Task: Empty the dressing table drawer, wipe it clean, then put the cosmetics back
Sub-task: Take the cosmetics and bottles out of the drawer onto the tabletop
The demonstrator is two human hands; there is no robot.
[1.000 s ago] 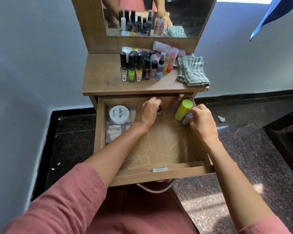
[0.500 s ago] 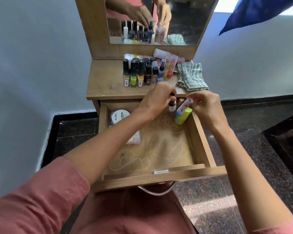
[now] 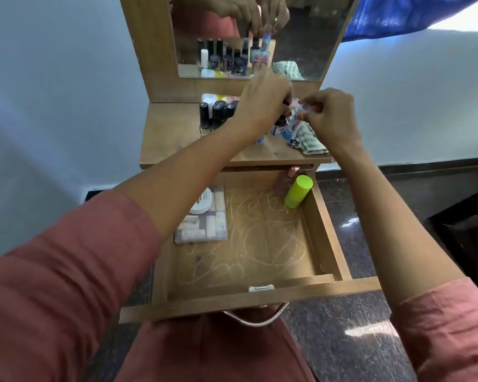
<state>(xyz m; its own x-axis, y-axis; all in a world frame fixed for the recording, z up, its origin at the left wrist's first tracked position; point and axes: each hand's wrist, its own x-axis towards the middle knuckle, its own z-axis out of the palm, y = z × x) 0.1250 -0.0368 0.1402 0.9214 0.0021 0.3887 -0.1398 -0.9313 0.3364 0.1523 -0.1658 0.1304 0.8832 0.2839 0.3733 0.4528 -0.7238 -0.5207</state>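
The wooden drawer [image 3: 326,238] stands pulled open, its floor marked with pale scribbles. Inside lie a lime green bottle [image 3: 298,191] at the back right, a pinkish tube [image 3: 289,179] beside it, and a clear case [image 3: 204,224] with a white round jar [image 3: 203,204] on it at the left. Over the tabletop [image 3: 171,139], my left hand [image 3: 265,103] grips a small dark-capped bottle [image 3: 279,126]. My right hand [image 3: 331,117] pinches a small blue-tipped tube [image 3: 290,130]. Nail polish bottles [image 3: 215,114] stand behind them.
A checked cloth [image 3: 309,142] lies on the tabletop's right side, under my right hand. The mirror [image 3: 301,37] rises behind the bottles. A metal handle [image 3: 257,319] curves below the drawer front. Dark stone floor [image 3: 356,340] lies to the right; blue fabric [image 3: 398,15] hangs at the upper right.
Both hands rose out of the drawer, each carrying a small item, and now hover over the tabletop beside the nail polishes. The green bottle stayed in the drawer.
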